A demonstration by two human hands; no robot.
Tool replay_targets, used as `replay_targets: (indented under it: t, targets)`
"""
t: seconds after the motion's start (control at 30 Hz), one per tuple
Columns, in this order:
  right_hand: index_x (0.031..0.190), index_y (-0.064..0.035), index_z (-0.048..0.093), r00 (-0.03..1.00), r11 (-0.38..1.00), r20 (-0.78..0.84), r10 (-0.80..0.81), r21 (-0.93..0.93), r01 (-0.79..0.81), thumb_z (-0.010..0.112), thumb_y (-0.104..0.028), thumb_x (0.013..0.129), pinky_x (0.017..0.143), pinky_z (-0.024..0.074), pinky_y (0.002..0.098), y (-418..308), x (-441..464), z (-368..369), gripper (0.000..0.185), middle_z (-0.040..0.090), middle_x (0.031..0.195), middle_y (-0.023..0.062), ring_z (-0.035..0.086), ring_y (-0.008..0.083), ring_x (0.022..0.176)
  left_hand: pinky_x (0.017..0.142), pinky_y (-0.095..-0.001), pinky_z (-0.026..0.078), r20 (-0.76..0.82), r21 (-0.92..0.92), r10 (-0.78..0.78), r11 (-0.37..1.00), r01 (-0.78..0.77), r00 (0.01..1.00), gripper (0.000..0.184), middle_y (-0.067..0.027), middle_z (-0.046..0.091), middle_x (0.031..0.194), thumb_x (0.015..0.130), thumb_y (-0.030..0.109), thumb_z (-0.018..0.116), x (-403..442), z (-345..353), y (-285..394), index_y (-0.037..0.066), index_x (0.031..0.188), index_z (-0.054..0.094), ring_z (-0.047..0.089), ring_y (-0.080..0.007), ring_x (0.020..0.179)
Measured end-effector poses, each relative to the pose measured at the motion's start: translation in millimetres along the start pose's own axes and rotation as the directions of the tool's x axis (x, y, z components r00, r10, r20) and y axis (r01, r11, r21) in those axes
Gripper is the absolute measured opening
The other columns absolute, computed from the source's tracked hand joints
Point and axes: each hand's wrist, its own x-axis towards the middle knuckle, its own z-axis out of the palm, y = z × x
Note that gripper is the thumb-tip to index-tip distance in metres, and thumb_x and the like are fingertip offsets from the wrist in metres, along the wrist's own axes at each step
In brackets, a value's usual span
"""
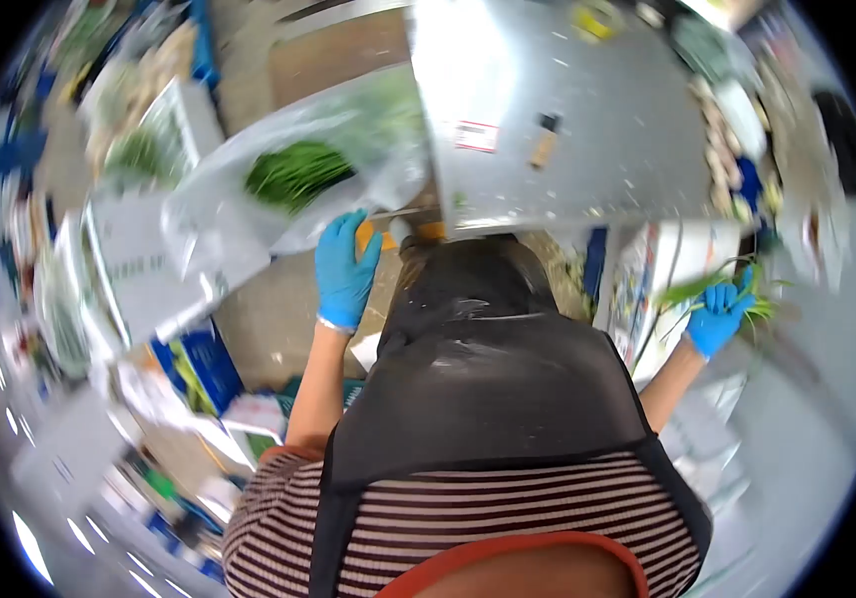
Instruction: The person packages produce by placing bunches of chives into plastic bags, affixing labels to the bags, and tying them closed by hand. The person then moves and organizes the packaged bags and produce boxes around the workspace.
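Note:
My left hand [346, 271], in a blue glove, is held with its fingers and thumb apart and nothing in it. Just beyond its fingertips is a clear plastic bag [234, 224] with a bunch of cut green stalks [298, 174] in it. Out to the right, my right hand [720, 311], also gloved in blue, is closed around a small bunch of long green leaves [685, 291]. The leaves stick out on both sides of the fist. What kind of greens they are, I cannot tell.
Ahead stands a metal table [587, 189] bearing a white label [477, 137], a small knife-like tool [545, 141] and a yellow tape roll [597, 20]. White foam boxes [139, 249] are at the left. Pale root-like produce [715, 140] lies along the table's right edge.

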Motion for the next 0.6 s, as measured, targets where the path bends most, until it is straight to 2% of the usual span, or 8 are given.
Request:
replay_targets:
  t: [0.2, 0.27, 0.33, 0.4, 0.5, 0.53, 0.57, 0.6]
  targets:
    - [0.125, 0.0015, 0.051, 0.875, 0.898, 0.334, 0.351, -0.383, -0.215, 0.041, -0.035, 0.102, 0.044, 0.0211, 0.0206, 181, -64, 277, 0.044, 0.029, 0.06, -0.0071, 0.024, 0.0027, 0.047, 0.105, -0.047, 0.029, -0.752, 0.218, -0.25, 0.779, 0.588, 0.61, 0.094, -0.025, 0.043, 0.136, 0.068, 0.044, 0.081, -3, -83, -91, 0.004, 0.141, 0.037, 0.04, -0.0398, 0.127]
    - [0.12, 0.0024, 0.055, 0.679, 0.845, 0.525, 0.513, -0.447, -0.293, 0.038, -0.036, 0.103, 0.045, 0.0218, 0.0215, 242, -97, 323, 0.045, 0.032, 0.059, -0.0072, 0.026, 0.0029, 0.048, 0.106, -0.0462, 0.028, -0.82, 0.091, -0.346, 0.708, 0.701, 0.456, 0.107, -0.026, 0.039, 0.139, 0.067, 0.045, 0.081, 2, -95, -166, 0.001, 0.146, 0.025, 0.038, -0.0347, 0.131]
    - [0.121, 0.0023, 0.056, 0.444, 0.762, 0.625, 0.642, -0.586, -0.276, 0.042, -0.03, 0.102, 0.046, 0.0236, 0.0197, 300, -132, 364, 0.04, 0.038, 0.063, -0.0072, 0.028, 0.0022, 0.052, 0.097, -0.0391, 0.04, -0.743, -0.386, -0.55, 0.818, 0.427, 0.382, 0.081, -0.0196, 0.048, 0.133, 0.075, 0.037, 0.077, 19, -89, -263, -0.002, 0.137, 0.043, 0.048, -0.0264, 0.12]
    - [0.117, -0.0043, 0.061, 0.404, 0.803, 0.712, 0.574, -0.586, -0.107, 0.052, -0.023, 0.099, 0.051, 0.0331, 0.0197, 372, -171, 389, 0.027, 0.062, 0.086, -0.0028, 0.036, 0.0041, 0.057, 0.082, -0.0355, 0.046, -0.18, -0.855, -0.783, 0.423, 0.299, 0.595, 0.051, -0.0106, 0.062, 0.109, 0.083, 0.029, 0.069, 35, -136, -252, -0.004, 0.119, 0.059, 0.057, -0.0202, 0.095]
    - [0.108, -0.0063, 0.063, 0.273, 0.553, 0.877, 0.395, -0.465, 0.692, 0.065, -0.023, 0.087, 0.066, 0.0484, 0.038, 517, -164, 369, 0.026, 0.063, 0.09, 0.0211, 0.062, 0.0315, 0.075, 0.07, -0.0332, 0.047, -0.239, -0.884, -0.759, 0.428, 0.188, 0.605, 0.028, -0.0053, 0.064, 0.086, 0.087, 0.02, 0.062, 49, -153, -259, -0.002, 0.103, 0.067, 0.055, -0.0175, 0.073]
    - [0.108, -0.0079, 0.063, 0.219, 0.38, 0.881, 0.419, -0.389, 0.839, 0.059, -0.027, 0.09, 0.071, 0.0503, 0.0425, 558, -150, 352, 0.027, 0.064, 0.1, 0.0202, 0.063, 0.0372, 0.085, 0.074, -0.035, 0.049, -0.327, -0.787, -0.643, 0.591, 0.177, 0.693, 0.025, -0.0083, 0.066, 0.09, 0.084, 0.013, 0.06, 40, -157, -262, 0.0, 0.105, 0.066, 0.06, -0.0195, 0.078]
    - [0.112, -0.0087, 0.063, 0.131, 0.254, 0.833, 0.538, -0.309, 0.917, 0.052, -0.03, 0.093, 0.075, 0.0508, 0.0446, 587, -124, 331, 0.03, 0.064, 0.106, 0.0195, 0.064, 0.0371, 0.089, 0.08, -0.037, 0.05, -0.501, -0.214, -0.287, 0.955, 0.204, 0.816, 0.022, -0.0125, 0.068, 0.097, 0.083, 0.01, 0.059, 42, -148, -290, 0.002, 0.101, 0.068, 0.064, -0.0244, 0.086]
    - [0.115, -0.0108, 0.062, 0.08, 0.145, 0.748, 0.659, -0.231, 0.962, 0.048, -0.029, 0.094, 0.078, 0.0505, 0.0455, 623, -85, 302, 0.032, 0.064, 0.112, 0.0167, 0.063, 0.0359, 0.093, 0.081, -0.0392, 0.051, -0.454, -0.052, -0.273, 0.958, 0.281, 0.848, 0.019, -0.0148, 0.067, 0.098, 0.083, 0.01, 0.058, 39, -153, -287, 0.003, 0.097, 0.068, 0.064, -0.0276, 0.09]
